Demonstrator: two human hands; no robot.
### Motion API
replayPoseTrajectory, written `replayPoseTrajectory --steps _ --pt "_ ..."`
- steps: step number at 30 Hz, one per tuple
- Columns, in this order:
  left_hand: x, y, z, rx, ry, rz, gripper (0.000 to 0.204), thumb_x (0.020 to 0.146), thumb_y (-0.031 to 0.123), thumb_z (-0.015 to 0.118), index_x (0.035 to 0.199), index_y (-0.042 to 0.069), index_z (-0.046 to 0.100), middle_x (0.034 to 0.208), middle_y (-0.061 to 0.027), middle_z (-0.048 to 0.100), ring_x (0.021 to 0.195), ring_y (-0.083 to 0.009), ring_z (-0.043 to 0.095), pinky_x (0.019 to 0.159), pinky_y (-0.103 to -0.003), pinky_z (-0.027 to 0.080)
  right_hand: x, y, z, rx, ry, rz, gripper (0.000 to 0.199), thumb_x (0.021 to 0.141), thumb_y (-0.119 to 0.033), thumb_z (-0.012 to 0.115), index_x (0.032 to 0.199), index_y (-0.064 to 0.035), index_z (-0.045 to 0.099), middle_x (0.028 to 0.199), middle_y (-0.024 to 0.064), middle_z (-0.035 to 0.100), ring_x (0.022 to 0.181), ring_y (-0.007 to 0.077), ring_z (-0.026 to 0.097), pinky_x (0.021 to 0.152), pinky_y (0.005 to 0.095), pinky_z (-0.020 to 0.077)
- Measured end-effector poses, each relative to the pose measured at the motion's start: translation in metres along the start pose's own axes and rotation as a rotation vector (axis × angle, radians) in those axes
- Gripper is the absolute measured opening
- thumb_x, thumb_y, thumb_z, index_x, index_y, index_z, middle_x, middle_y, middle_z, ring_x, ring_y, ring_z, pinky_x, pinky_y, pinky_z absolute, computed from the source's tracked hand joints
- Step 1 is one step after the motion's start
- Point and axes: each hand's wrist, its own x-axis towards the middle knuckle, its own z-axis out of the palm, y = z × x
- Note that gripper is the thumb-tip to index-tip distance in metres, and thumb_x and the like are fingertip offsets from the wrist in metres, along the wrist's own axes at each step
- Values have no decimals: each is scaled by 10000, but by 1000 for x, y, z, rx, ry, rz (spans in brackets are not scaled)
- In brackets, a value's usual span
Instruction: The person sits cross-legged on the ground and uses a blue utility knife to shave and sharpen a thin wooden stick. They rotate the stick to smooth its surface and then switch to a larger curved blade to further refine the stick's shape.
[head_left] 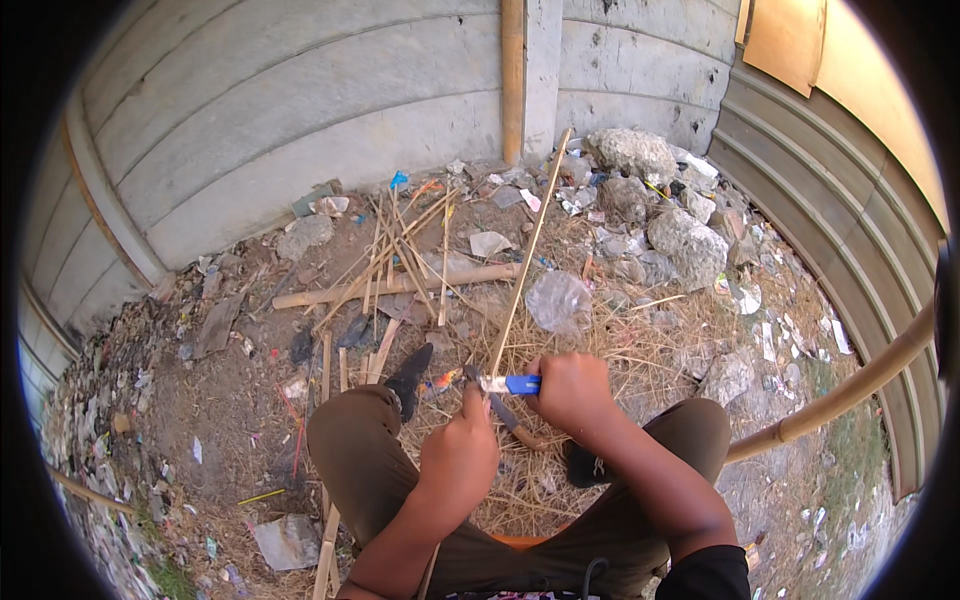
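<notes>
My right hand (573, 393) is closed around the blue handle of a cutter knife (522, 385), its pale metal end pointing left. This end meets a long split bamboo strip (530, 247), which slants away from me toward the wall. The strip's near end is in my closed left hand (462, 448), thumb close to the cutter; the fingers' undersides are hidden. Just below the cutter lies a dark-bladed tool with a curved wooden handle (528, 438), partly covered by my left hand.
Several thin bamboo strips (400, 245) lie crossed over a thick bamboo pole (330, 295). Concrete rubble (688, 245) and a clear plastic bag (560, 303) are ahead right. Another bamboo pole (840, 390) rises at right. A concrete wall (330, 110) and corrugated sheeting (830, 190) enclose the littered ground.
</notes>
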Motion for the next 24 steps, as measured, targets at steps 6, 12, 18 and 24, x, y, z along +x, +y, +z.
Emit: replayPoseTrajectory --steps 6,12,18,24 --pt "-15 4 19 150 27 150 398 973 135 548 1294 -95 494 698 -184 674 564 -346 680 492 -435 538 31 33 -21 -86 11 360 258 830 -309 637 875 -89 765 785 167 718 745 360 721 689 466 573" --pt "-24 15 12 188 -70 188 368 979 134 553 1268 -90 511 702 -170 679 558 -341 677 490 -426 540 49 68 -36 -63 100 562 332 856 -300 625 895 10 737 838 229 719 813 397 725 738 466 580" --pt "-28 27 -5 -67 -157 180 287 996 146 546 1209 -46 537 672 -184 645 573 -373 661 514 -453 507 53 128 -39 603 197 612 276 834 -277 686 768 -8 672 677 121 647 576 280 630 535 392 497" --pt "-13 14 -13 -431 -120 117 228 1044 183 500 1144 -19 540 656 -161 584 542 -327 587 537 -399 454 19 84 -56 1965 -630 83 235 918 -233 566 740 -82 541 597 5 456 498 167 442 522 322 401"
